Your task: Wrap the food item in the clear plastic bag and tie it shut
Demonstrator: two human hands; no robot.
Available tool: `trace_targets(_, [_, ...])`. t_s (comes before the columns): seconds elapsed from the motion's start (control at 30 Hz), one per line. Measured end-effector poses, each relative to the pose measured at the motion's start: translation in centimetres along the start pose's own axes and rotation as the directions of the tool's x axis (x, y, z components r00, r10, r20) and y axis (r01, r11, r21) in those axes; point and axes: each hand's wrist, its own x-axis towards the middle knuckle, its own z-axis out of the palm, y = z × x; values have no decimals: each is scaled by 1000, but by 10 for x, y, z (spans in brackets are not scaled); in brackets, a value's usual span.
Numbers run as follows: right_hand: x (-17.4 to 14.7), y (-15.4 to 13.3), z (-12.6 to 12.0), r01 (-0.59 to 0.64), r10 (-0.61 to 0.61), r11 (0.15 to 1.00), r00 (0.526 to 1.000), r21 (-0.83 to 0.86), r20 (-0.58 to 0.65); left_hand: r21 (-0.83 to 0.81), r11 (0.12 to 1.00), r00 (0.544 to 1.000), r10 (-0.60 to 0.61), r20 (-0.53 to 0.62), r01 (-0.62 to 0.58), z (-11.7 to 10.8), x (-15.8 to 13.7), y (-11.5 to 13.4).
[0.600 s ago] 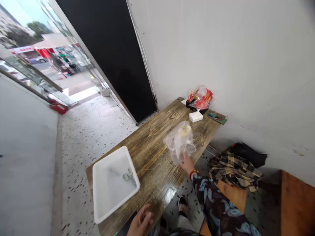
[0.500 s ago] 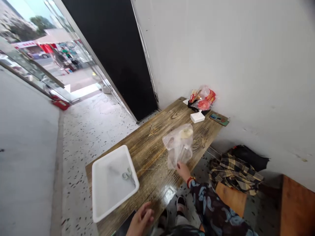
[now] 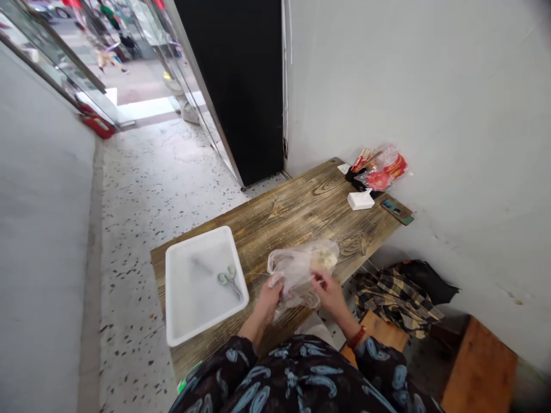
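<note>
Hands meet over the near edge of the wooden counter (image 3: pixel 297 215) in the head view, both on a clear plastic bag (image 3: pixel 297 269) that lies slumped on the wood. The left hand (image 3: pixel 269 298) grips the bag's left end, its fingers (image 3: pixel 275 282) curled shut on a bunch of the film. The right hand (image 3: pixel 329 289) holds the bag from the near right side, its fingers closed on the plastic just below a pale, roundish lump (image 3: pixel 323 259) inside the bag; what the lump is cannot be told. So the bag sits between the two hands, stretched a little from one grip to the other, its far side resting on the counter.

Just left of the bag stands a white tray (image 3: pixel 185 321) with a pair of scissors (image 3: pixel 228 279) in it, close to the left hand but apart from it. At the far end by the wall lie a small white box (image 3: pixel 360 199), a phone (image 3: pixel 396 211) and a red packet (image 3: pixel 385 171). A plaid cloth (image 3: pixel 398 298) lies on the seat to the right.

Half a second ago the right hand alone held the bag up, further along the counter, while the left hand rested at the near edge; now the bag is down and nearer, and the left hand has come up to take hold of it.
</note>
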Motion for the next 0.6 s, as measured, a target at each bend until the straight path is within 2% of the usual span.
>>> trace_targets(0.07, [19, -8, -15, 80, -96, 988, 988, -134, -118, 38, 999, 999, 36, -3, -36, -2, -3, 5])
trace_targets(0.13, [43, -17, -18, 201, -230, 946, 969, -254, -90, 72, 996, 999, 53, 4, -54, 0, -10, 14])
trace_targets(0.17, [56, -21, -17, 242, -262, 936, 964, -254, -46, 86, 995, 999, 53, 10, -54, 3, -14, 19])
trace_targets(0.23, [83, -24, -18, 233, -233, 963, 972, -137, 16, 115, 991, 998, 61, 14, -62, 11, -23, 35])
trace_targets(0.3, [111, -23, -34, 160, -160, 987, 987, 9, 26, 128, 987, 995, 97, -20, -94, 23, -32, 54])
trace_targets(0.37, [138, -22, -69, 99, -100, 989, 995, 109, 10, 101, 983, 982, 164, -94, -154, 39, -41, 75])
trace_targets(0.47, [169, -34, -145, 53, -46, 968, 998, 244, -32, 21, 967, 948, 254, -193, -255, 69, -53, 108])
trace_targets(0.53, [176, -51, -196, 73, -64, 938, 997, 340, -38, 8, 952, 928, 299, -220, -305, 93, -60, 128])
trace_targets(0.6, [170, -67, -237, 109, -113, 876, 993, 469, -20, 24, 936, 906, 347, -241, -352, 118, -65, 144])
